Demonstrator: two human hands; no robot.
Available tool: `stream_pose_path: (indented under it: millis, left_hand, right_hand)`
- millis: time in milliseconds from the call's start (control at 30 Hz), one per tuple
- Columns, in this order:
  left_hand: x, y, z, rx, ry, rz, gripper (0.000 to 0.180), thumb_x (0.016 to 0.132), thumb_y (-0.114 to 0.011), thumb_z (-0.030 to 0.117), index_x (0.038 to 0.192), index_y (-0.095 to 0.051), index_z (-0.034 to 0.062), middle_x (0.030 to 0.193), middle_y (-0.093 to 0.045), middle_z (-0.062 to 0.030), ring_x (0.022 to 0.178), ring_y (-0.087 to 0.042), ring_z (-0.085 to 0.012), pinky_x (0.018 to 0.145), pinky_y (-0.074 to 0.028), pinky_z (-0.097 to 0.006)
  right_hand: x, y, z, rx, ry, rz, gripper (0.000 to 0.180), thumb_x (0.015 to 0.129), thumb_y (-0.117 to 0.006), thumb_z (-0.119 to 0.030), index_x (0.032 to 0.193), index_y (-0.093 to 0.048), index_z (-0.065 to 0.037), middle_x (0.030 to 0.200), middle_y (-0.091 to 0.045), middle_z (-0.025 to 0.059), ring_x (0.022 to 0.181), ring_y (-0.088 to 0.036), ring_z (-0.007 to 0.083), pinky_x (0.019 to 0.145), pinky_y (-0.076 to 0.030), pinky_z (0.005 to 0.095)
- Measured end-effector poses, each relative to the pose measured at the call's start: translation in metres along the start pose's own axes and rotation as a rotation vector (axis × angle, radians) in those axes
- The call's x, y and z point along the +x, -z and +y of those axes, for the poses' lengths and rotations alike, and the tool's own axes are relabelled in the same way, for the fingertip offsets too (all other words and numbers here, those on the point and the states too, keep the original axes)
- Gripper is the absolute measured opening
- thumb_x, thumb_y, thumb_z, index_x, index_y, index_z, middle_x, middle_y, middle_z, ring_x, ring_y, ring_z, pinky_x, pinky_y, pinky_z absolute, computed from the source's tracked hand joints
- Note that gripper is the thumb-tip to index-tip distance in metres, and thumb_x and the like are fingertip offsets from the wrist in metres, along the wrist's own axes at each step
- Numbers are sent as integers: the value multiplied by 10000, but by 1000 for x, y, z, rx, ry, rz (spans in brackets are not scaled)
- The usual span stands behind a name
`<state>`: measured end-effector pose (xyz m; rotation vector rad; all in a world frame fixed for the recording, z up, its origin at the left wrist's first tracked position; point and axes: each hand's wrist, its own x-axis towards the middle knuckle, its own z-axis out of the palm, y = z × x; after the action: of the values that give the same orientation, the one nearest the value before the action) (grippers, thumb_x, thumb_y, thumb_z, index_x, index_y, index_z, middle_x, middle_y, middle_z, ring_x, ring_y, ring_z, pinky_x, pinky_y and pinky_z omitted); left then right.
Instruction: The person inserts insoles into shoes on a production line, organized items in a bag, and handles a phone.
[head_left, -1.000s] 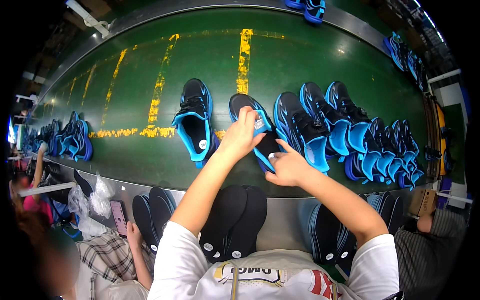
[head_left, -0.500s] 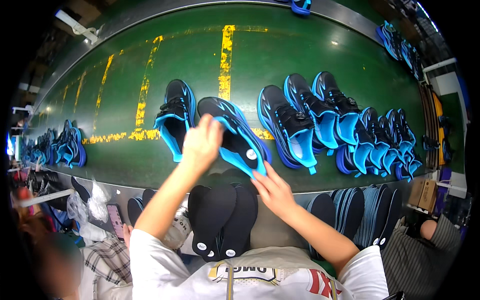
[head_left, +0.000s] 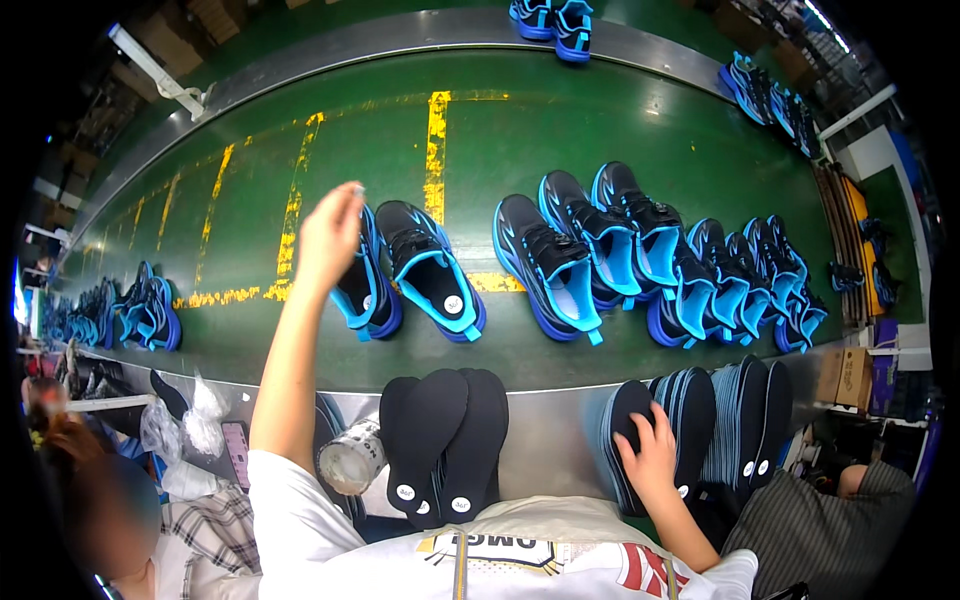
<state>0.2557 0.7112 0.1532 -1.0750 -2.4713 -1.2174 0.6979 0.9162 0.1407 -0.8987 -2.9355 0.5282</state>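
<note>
Well, shoes (head_left: 408,232) hold insoles (head_left: 432,284); right grip (head_left: 655,460) spread over stacked insoles (head_left: 628,402), left grip (head_left: 328,238) unclear.

Two black-and-blue shoes (head_left: 430,270) sat soles down, side by side on the green belt (head_left: 560,110), toes pointing away, the left one partly hidden. Black, blue-edged insoles (head_left: 628,407) lay stacked nearer, to their right.

The left hand (head_left: 330,240) is partly hiding a black-and-blue shoe (head_left: 380,308); a pale speck (head_left: 359,189) at that hand's fingertips (head_left: 350,190) is looking too small to identify; the right hand (head_left: 653,455) is covering part of an insole stack (head_left: 625,408); the top edge is cropping a distant shoe (head_left: 531,18)
</note>
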Motion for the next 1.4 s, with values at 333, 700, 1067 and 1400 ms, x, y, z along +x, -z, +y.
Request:
stream_pose_path:
  millis: [333,700,1067,1400]
  left_hand:
    - [-41,-103,123,-1156,768,-434,281,747,-449,14,995,-355,108,612,-486,-33,458,-338,-58,414,-244,-191]
    - [-33,-190,120,-155,121,-164,341,832,-522,321,1043,-515,53,855,-588,-186,749,-576,-349,647,-451,-389]
    - [-5,-201,95,-551,694,-341,441,847,-514,372,861,-587,-62,627,-540,-19,581,-485,-102,519,-386,-242]
    - [-27,-202,102,155,46,-153,429,771,-589,360,1018,-533,14,837,-594,-156,787,-582,-330,692,-462,-399]
  right_hand:
    - [-75,30,34,192,-263,-110,525,644,-731,-233,1036,-462,-12,1212,-405,272,1071,-440,403,877,-383,408]
    - [116,101,-34,178,426,149,92,685,-638,-74,720,-615,8,1030,-578,168,710,-513,256,673,-432,332]
    - [215,-44,-69,-213,286,-132,154,726,-518,-107,768,-623,-3,914,-582,153,871,-551,267,726,-469,357]
    - [175,2,-47,-128,412,-2,136,719,-544,-135,765,-613,-26,1100,-502,186,920,-497,290,797,-404,374]
